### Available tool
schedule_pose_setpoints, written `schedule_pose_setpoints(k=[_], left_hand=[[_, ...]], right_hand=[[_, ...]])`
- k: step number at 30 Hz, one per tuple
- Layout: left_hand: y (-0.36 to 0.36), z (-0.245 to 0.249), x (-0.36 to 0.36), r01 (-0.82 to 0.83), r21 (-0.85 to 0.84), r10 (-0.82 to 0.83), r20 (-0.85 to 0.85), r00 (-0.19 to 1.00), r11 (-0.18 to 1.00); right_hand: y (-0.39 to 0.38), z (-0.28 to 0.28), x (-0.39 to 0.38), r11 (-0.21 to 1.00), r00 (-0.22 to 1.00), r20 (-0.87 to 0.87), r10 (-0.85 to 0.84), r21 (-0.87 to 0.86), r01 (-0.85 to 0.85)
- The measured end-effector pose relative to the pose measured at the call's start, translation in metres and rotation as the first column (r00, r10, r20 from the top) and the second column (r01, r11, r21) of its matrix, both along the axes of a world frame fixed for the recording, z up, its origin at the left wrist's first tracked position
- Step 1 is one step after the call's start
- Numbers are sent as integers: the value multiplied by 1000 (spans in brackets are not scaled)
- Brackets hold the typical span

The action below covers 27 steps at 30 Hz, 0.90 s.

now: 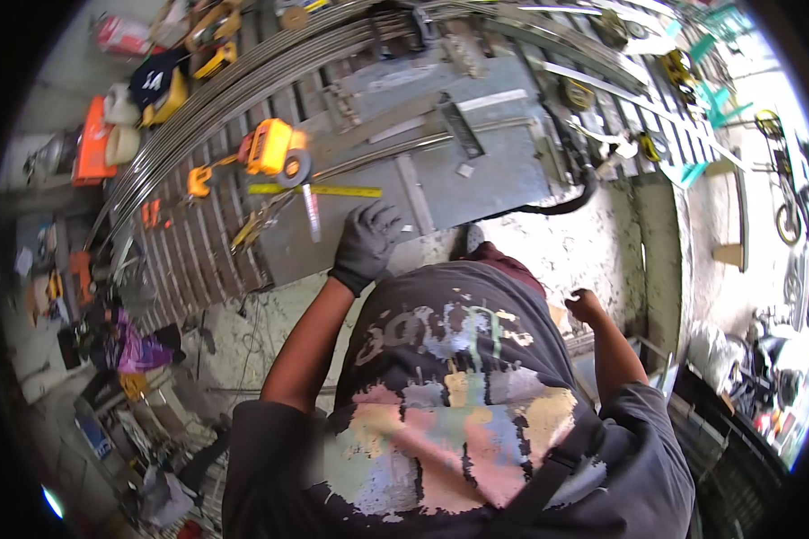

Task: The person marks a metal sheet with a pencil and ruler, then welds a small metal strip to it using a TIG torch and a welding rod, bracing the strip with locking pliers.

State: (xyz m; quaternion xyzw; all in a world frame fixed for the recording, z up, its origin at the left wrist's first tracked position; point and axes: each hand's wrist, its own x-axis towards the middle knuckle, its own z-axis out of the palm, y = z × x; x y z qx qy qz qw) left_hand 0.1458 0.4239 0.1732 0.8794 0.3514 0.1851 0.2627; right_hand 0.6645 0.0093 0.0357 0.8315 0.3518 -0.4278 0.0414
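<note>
My left hand [368,241], in a dark grey work glove, rests at the near edge of a flat metal sheet [503,184], its fingers stretched forward and nothing visible in them. Bare and curled closed, my right hand [586,307] hangs at my right side, away from the bench; I see nothing in it. Beyond the left hand lie a yellow strip marked like a ruler [350,191] and a short silver strip [312,216]. A yellow power tool [269,148] sits behind them, beside a round grey disc [293,168].
Long metal rods [243,76] run along the slatted bench [193,242]. A short rectangular metal channel [459,126] lies on the sheet. A black cable or hose [575,199] bends around the right end. An orange case [93,144] stands far left, a bicycle [789,216] far right.
</note>
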Motion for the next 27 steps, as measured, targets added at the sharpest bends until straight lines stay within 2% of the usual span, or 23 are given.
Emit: schedule_pose_setpoints(k=[2,4,5,9,11,12,15,16,19,21,24,26,27], left_hand=[[3,43,-2,166,339,-74,-269,960,926],[-3,53,-10,114,334,-26,-257,966,936],[-6,55,-15,89,331,-5,-246,969,940],[-19,74,-44,-87,257,140,-193,971,963],[-27,81,-63,-167,258,210,-149,966,952],[-31,84,-74,-208,258,246,-125,961,944],[-40,78,-120,-145,272,202,-194,960,951],[-45,80,-130,-179,274,244,-226,943,945],[-56,89,-158,-274,250,328,-206,922,929],[-61,87,-178,-332,270,384,-175,906,904],[-62,90,-199,-442,268,488,-140,861,856],[-58,83,-222,-410,294,461,-131,878,863],[-56,78,-232,-393,306,446,-128,886,867]], right_hand=[[-1,-17,3,999,999,-38,-24,-25,23],[20,3,-7,999,999,-40,-34,-43,33],[38,24,-16,987,987,-90,-136,-93,127],[76,28,-24,1000,993,-118,5,9,-4],[104,50,-41,992,996,-67,63,110,-56],[118,61,-48,993,993,-92,79,98,-70],[144,67,-65,998,991,-127,45,54,-39],[145,52,-66,998,992,-123,-12,65,20],[152,40,-74,990,994,-79,71,130,-60],[162,72,-95,993,994,-106,32,115,-20],[168,89,-119,991,985,-152,-80,95,95],[167,103,-138,983,971,-185,-154,74,170],[166,114,-149,993,989,-144,-43,100,58]])
